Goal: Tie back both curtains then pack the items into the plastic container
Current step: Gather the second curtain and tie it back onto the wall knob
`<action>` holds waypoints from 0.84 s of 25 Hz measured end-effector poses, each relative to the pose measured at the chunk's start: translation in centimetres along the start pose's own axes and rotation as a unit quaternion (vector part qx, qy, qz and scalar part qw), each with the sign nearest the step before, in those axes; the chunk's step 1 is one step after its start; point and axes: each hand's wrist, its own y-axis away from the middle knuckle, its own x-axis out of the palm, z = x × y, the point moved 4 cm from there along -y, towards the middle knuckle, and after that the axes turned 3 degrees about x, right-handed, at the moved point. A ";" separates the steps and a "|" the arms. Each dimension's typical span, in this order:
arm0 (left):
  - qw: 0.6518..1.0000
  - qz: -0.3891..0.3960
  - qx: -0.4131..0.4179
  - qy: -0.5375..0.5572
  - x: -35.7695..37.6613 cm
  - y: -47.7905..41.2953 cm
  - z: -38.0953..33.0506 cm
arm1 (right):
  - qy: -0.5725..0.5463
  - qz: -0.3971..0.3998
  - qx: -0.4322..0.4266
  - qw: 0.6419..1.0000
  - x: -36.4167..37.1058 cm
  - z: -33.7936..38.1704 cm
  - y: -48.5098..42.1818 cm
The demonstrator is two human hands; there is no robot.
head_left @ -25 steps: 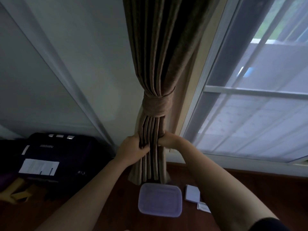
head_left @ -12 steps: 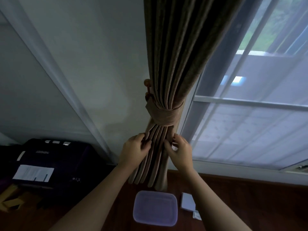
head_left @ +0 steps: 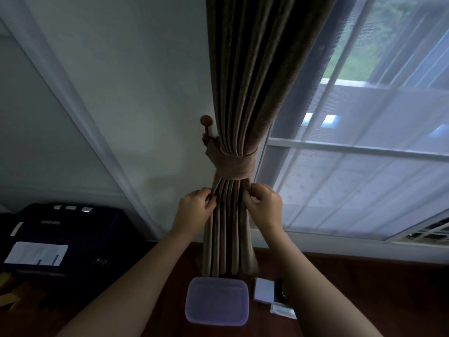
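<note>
We have the brown curtain [head_left: 243, 93] gathered in the middle of the frame, and a matching tieback band [head_left: 233, 166] wraps round it just above our hands, running to the wooden knob hook [head_left: 206, 120] on the wall at its left. So this curtain looks tied already. What we seem to be doing is tidying the pleats below the band.

Our left hand [head_left: 194, 210] has a closed grip on the left-side folds, fingers curled in and pinching the cloth. Our right hand [head_left: 264, 207] pinches the outermost fold on the right edge, fingertips closed on it. Both hands are just under the band.

The second curtain is out of view, so we cannot say whether it is tied.

The packing appears not to have begun. The plastic container [head_left: 217, 301] sits on the wooden surface [head_left: 364, 288] at lower centre, right below the curtain's hem. We cannot tell whether its lid is on. Beside it to the right lie a white card [head_left: 264, 289], a dark item [head_left: 281, 290] too dim to identify and a small pale packet [head_left: 283, 311], all outside the container. A black case [head_left: 60, 234] fills the lower left.
</note>
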 end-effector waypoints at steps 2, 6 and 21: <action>0.999 -0.031 -0.004 0.016 -0.7 -0.7 -0.7 | -0.052 -0.028 -0.004 0.998 -0.7 0.7 0.5; 0.999 -0.034 0.003 0.000 -0.5 -1.2 -1.0 | 0.009 -0.012 0.003 1.000 -0.1 0.8 0.4; 0.986 0.014 -0.157 -0.047 -2.0 11.4 -5.5 | 0.072 0.177 -0.057 0.980 -5.0 -1.1 7.0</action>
